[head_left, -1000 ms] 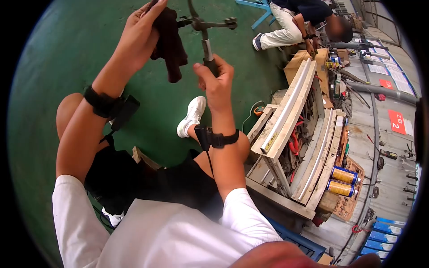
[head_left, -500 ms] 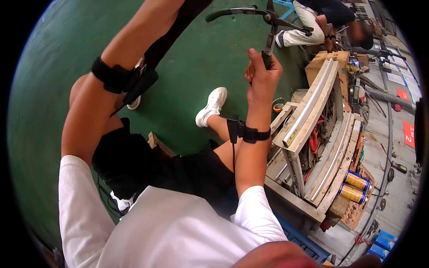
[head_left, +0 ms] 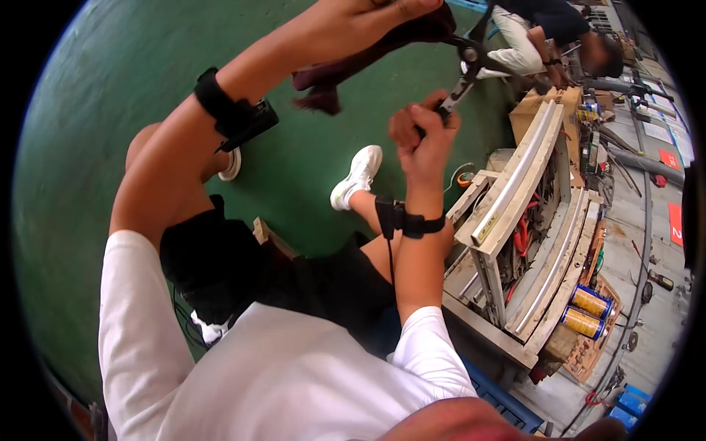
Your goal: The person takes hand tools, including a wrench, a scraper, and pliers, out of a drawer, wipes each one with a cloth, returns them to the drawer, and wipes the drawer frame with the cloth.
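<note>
At the top of the head view my left hand (head_left: 382, 15) grips a dark maroon cloth (head_left: 353, 67), which hangs down to the left and reaches across to the tool. My right hand (head_left: 425, 132) is closed round one dark handle of a metal hand tool (head_left: 471, 55) with a round pivot. The tool's other arms spread above my right hand, and its upper end is partly cut off by the frame. The cloth lies against the tool near the pivot.
A pale wooden rack (head_left: 515, 184) with red-handled tools stands to the right. Beyond it are a cardboard box (head_left: 526, 114), two yellow-blue cans (head_left: 588, 312) and a screwdriver (head_left: 660, 279). A crouching co-worker (head_left: 551, 29) is at the upper right. Green floor (head_left: 132, 73) lies left.
My left hand has moved right with the cloth, up to the tool. My right hand has shifted right with the tool since the earliest frame, and the tool has turned.
</note>
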`<state>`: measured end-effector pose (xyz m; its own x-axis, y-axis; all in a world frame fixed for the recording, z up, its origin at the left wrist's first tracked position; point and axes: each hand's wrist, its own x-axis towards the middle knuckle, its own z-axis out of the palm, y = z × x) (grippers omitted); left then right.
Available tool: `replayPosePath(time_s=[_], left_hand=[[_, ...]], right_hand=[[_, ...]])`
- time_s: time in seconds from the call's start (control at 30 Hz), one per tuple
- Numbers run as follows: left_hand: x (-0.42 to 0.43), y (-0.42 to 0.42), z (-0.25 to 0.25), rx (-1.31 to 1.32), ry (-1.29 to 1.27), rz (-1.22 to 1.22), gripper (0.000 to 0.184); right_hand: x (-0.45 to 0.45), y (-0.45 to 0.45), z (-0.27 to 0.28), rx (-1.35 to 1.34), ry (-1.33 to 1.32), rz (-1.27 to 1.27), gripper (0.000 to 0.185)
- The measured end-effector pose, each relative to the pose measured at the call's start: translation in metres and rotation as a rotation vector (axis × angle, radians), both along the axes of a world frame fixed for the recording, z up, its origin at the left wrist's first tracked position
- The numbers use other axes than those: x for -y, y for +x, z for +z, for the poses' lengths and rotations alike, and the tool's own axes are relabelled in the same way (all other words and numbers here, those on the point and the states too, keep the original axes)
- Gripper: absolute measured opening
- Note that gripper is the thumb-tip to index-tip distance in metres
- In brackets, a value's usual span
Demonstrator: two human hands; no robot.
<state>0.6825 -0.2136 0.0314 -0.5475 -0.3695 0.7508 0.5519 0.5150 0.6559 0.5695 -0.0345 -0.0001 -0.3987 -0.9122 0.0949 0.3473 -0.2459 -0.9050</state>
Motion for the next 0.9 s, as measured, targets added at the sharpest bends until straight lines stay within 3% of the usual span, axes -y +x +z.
replayPosePath(time_s=[0.07,0.13,0.23,0.33,0.37,0.4,0.5,0.53,0.6,0.63,0.67,0.73,0.9], left_hand=[[0.002,0.008,-0.009,0.268,0.302,-0.166,0.032],[0.001,0.015,-0.011,0.370,0.331,-0.159,0.033],[0.000,0.013,-0.020,0.155,0.085,-0.132,0.032],[-0.010,0.016,-0.015,0.162,-0.008,-0.029,0.032],[-0.010,0.023,-0.011,0.333,-0.085,0.004,0.043],[-0.010,0.023,-0.010,0.335,-0.089,0.001,0.043],[-0.017,0.016,-0.017,0.127,-0.191,0.199,0.062],[-0.016,0.015,-0.018,0.129,-0.184,0.202,0.062],[-0.015,0.015,-0.020,0.330,-0.035,0.258,0.041],[-0.013,0.007,-0.034,0.437,-0.142,0.419,0.018],[-0.015,0.008,-0.050,0.456,-0.185,0.424,0.018],[-0.007,0.005,-0.046,0.267,-0.372,0.670,0.024],[-0.007,0.006,-0.045,0.256,-0.306,0.631,0.034]], right_hand=[[-0.001,0.001,-0.005,0.011,0.017,-0.027,0.023],[0.003,-0.001,-0.009,0.004,-0.009,-0.060,0.022],[0.005,0.003,-0.011,0.029,-0.026,-0.058,0.021],[0.007,0.007,-0.009,0.078,-0.062,-0.030,0.021],[0.009,0.008,-0.009,0.092,-0.069,-0.033,0.021],[0.012,0.009,-0.009,0.093,-0.072,-0.037,0.021],[0.015,0.009,-0.007,0.060,-0.066,-0.011,0.022],[0.016,0.009,-0.008,0.050,-0.064,-0.023,0.022],[0.012,0.018,-0.012,0.072,-0.050,-0.042,0.022],[0.009,0.020,-0.011,-0.028,0.011,-0.081,0.023],[0.014,0.019,-0.011,-0.135,0.040,-0.115,0.023],[0.016,0.015,-0.013,-0.114,0.044,-0.081,0.026],[0.013,0.020,-0.017,-0.037,0.030,-0.128,0.024]])
